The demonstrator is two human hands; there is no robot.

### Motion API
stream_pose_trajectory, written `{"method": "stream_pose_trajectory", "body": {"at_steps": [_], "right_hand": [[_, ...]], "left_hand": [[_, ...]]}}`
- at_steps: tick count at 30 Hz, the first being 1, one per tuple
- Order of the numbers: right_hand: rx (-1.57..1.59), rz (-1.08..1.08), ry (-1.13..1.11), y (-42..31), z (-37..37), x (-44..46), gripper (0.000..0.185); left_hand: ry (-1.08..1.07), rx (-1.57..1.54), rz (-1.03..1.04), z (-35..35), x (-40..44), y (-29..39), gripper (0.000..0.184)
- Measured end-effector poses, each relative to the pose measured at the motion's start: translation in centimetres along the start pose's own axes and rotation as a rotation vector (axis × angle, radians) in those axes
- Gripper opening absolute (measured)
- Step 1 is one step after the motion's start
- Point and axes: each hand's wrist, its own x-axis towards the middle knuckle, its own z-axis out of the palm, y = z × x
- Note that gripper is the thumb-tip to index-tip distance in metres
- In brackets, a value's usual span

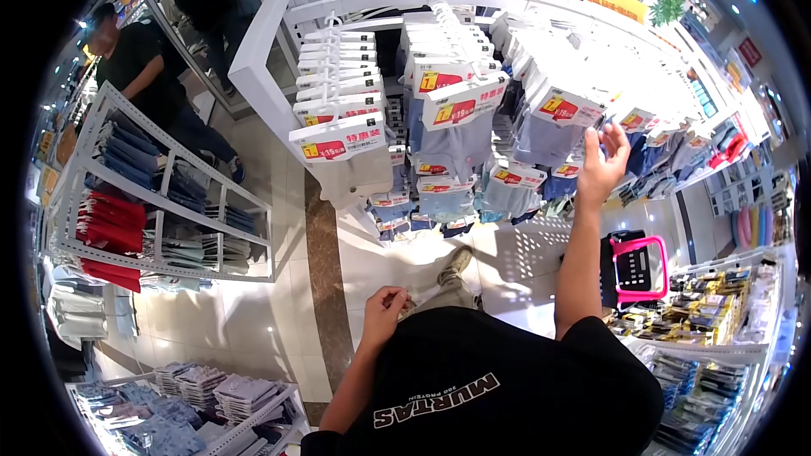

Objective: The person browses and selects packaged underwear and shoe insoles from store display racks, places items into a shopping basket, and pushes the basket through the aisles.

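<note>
My right hand [605,160] is raised at the right of the rack, its fingers apart and slightly curled, beside a blue-grey packaged garment [541,137] with a red and yellow price card. No item shows in it. My left hand [385,312] is low, near my waist, with its fingers curled together; whatever they may hold is too small to make out. Packaged garments hang in rows from a white rack [253,59]. At the rack's left end hangs a beige one [353,181]; another blue-grey one [460,145] hangs in the middle.
A white shelf unit [182,211] with folded clothes stands at the left, near a person [144,76] in dark clothes. A black basket with a pink handle [664,266] is on the right. Folded clothes [241,395] lie on a lower-left display.
</note>
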Motion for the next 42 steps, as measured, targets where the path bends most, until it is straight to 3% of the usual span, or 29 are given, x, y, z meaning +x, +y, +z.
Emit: {"method": "stream_pose_trajectory", "body": {"at_steps": [4,7,10,14,16,19,24,25,28,29,30,32,33,34,35,36,40,42], "right_hand": [[0.146,0.122,-0.130,1.7,0.4,1.6,0.052],[-0.024,0.076,-0.113,3.4,0.4,1.7,0.048],[0.195,0.257,-0.127,3.9,0.5,1.1,0.039],[0.296,0.339,-0.339,5.0,-0.1,1.6,0.028],[0.367,0.415,-0.325,2.6,0.5,1.2,0.031],[0.389,0.248,-0.218,4.0,-0.5,2.5,0.035],[0.541,0.221,-0.094,2.2,-4.5,3.7,0.046],[0.556,0.338,-0.025,-1.8,-3.6,2.8,0.051],[0.614,0.399,-0.118,-3.6,-3.7,0.9,0.049],[0.608,0.324,-0.204,-4.1,-3.2,-1.3,0.049],[0.527,0.058,-0.379,-3.5,-2.8,-3.5,0.052],[0.707,0.052,-0.613,-1.7,-1.2,-6.7,0.055],[0.456,0.386,-0.545,-1.7,0.0,-9.2,0.045],[0.649,0.642,-0.584,-5.2,1.9,-11.1,0.028],[0.525,0.605,-0.658,-4.8,2.6,-13.3,0.028],[0.601,0.745,-0.684,-5.9,3.4,-15.3,0.025],[0.699,0.959,-0.870,-5.6,4.3,-18.6,0.024],[0.680,0.955,-0.848,-6.1,4.9,-19.4,0.025]], "left_hand": [[-0.018,0.066,0.081,0.0,0.9,1.2,0.018],[0.023,0.042,0.131,-0.2,1.0,0.9,0.019],[0.055,0.046,0.123,-0.2,0.8,0.0,0.020],[0.074,0.024,0.076,-0.2,-0.3,-0.2,0.020],[0.070,0.033,0.065,-0.5,-0.4,-0.7,0.021],[0.033,0.071,0.042,-0.9,-0.3,-0.5,0.024],[0.014,0.075,0.069,-1.1,0.1,1.1,0.024],[0.007,0.070,0.065,-1.0,0.1,1.6,0.024],[-0.063,-0.033,0.116,0.1,0.5,3.0,0.025],[-0.115,-0.060,0.121,0.5,0.7,3.6,0.030],[-0.125,-0.016,0.183,0.9,0.6,5.0,0.033],[-0.145,0.072,0.308,1.9,0.0,8.2,0.040],[-0.166,0.083,0.387,2.3,0.1,8.7,0.048],[-0.142,0.118,0.451,2.7,0.1,8.7,0.048],[-0.116,0.155,0.517,3.0,0.3,8.7,0.048],[-0.089,0.191,0.583,3.1,0.3,8.7,0.048],[-0.169,0.116,0.295,1.9,-1.2,8.1,0.029],[-0.150,0.022,0.347,1.7,-1.9,8.3,0.020]]}}
